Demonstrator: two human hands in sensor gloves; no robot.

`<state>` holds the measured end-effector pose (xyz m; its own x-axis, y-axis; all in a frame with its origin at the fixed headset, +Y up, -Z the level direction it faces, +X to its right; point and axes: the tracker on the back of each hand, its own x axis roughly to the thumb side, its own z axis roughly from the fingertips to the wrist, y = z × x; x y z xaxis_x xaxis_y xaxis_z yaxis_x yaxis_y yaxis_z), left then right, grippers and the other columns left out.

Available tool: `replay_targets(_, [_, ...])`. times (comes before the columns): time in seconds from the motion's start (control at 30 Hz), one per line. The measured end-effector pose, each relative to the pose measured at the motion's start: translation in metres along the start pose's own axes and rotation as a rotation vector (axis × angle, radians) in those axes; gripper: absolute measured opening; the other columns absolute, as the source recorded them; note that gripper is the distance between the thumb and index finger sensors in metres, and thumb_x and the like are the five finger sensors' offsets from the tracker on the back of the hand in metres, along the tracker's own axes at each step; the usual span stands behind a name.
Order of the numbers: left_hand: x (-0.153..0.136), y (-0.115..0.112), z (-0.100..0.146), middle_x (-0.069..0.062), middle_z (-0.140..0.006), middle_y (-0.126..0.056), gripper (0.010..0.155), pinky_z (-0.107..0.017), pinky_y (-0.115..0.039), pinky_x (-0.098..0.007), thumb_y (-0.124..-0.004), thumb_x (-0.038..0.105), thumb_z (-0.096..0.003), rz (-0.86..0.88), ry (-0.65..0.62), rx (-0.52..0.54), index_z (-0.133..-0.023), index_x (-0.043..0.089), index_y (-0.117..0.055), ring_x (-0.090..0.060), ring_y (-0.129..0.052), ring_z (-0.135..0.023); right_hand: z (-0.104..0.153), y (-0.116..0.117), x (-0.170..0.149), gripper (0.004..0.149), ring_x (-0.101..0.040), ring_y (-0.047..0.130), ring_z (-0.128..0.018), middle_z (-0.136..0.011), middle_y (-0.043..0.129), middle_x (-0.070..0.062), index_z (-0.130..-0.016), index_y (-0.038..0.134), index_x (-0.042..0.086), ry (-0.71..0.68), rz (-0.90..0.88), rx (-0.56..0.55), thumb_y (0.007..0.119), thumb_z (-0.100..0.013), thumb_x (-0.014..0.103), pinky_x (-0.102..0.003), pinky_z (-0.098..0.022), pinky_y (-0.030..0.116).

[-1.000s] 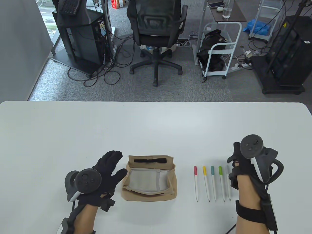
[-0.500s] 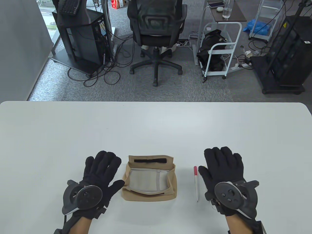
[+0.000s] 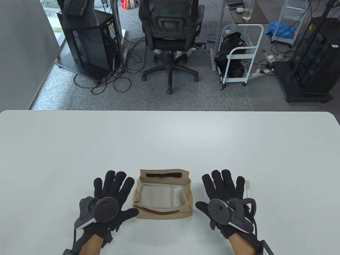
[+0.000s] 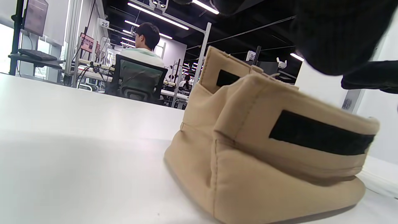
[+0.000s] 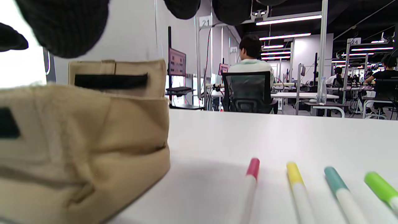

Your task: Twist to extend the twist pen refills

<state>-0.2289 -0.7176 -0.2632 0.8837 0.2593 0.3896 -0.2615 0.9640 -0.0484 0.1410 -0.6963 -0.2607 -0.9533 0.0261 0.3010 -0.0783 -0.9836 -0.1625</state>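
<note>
Both hands lie palm-down on the table [image 3: 170, 138] with fingers spread, holding nothing: the left hand [image 3: 110, 198] at 9 o'clock of the tan pouch [image 3: 162, 196], the right hand [image 3: 225, 196] at 3 o'clock of it. The twist pens lie in a row under and beside the right hand. The right wrist view shows the pink pen [image 5: 252, 169], yellow pen [image 5: 293, 174], teal pen [image 5: 334, 182] and green pen [image 5: 381, 186] side by side on the table, just right of the pouch; from above, only a white pen [image 3: 247, 189] shows past the little finger.

No pen is yet gripped, so the twisting seems not to have begun. The next move likely calls for lifting one pen and holding barrel and cap in separate hands. There is wide bare table toward 12 o'clock; the near edge is close behind the wrists.
</note>
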Motion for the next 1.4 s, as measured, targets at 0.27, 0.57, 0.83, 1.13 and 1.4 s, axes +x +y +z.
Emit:
replay_targets(0.27, [0.001, -0.003, 0.003, -0.012, -0.118, -0.013, 0.105, -0.064, -0.007, -0.07, -0.08, 0.071, -0.0348, -0.019, 0.011, -0.025, -0.113, 0.028, -0.024, -0.044, -0.005, -0.108, -0.004, 0.016, -0.005, 0.098, -0.051, 0.028, -0.104, -0.119, 0.034, -0.021, -0.114, 0.038, 0.019, 0.011, 0.009, 0.1, 0.075, -0.038, 0.07, -0.085, -0.065, 0.026])
replay_targets(0.57, [0.003, -0.005, 0.004, -0.012, -0.118, -0.012, 0.105, -0.064, -0.006, -0.07, -0.08, 0.071, -0.0346, -0.038, 0.012, -0.034, -0.112, 0.028, -0.023, -0.044, -0.004, -0.107, -0.002, 0.017, -0.001, 0.098, -0.051, 0.029, -0.104, -0.118, 0.034, -0.022, -0.114, 0.037, 0.019, 0.007, 0.012, 0.111, 0.075, -0.038, 0.069, -0.084, -0.065, 0.025])
replay_targets(0.83, [0.003, -0.005, 0.005, -0.012, -0.118, -0.012, 0.105, -0.064, -0.006, -0.07, -0.08, 0.071, -0.0346, -0.043, 0.005, -0.027, -0.112, 0.028, -0.023, -0.044, -0.004, -0.107, -0.001, 0.018, -0.001, 0.098, -0.051, 0.029, -0.104, -0.118, 0.034, -0.022, -0.114, 0.037, 0.019, 0.005, 0.006, 0.106, 0.075, -0.039, 0.069, -0.084, -0.064, 0.025])
replay_targets(1.13, [0.007, -0.007, 0.004, -0.012, -0.118, -0.011, 0.105, -0.064, -0.006, -0.07, -0.08, 0.071, -0.0345, -0.069, -0.005, -0.039, -0.112, 0.028, -0.023, -0.044, -0.004, -0.107, 0.003, 0.016, -0.002, 0.098, -0.051, 0.029, -0.103, -0.118, 0.035, -0.023, -0.114, 0.038, 0.018, 0.0, -0.013, 0.098, 0.075, -0.039, 0.069, -0.084, -0.064, 0.025])
replay_targets(1.4, [0.009, -0.008, 0.004, -0.012, -0.117, -0.011, 0.105, -0.064, -0.006, -0.07, -0.08, 0.071, -0.0347, -0.075, -0.008, -0.044, -0.112, 0.028, -0.023, -0.044, -0.004, -0.107, 0.005, 0.016, -0.003, 0.097, -0.052, 0.03, -0.103, -0.118, 0.036, -0.023, -0.113, 0.038, 0.018, -0.004, -0.035, 0.1, 0.075, -0.039, 0.068, -0.084, -0.064, 0.025])
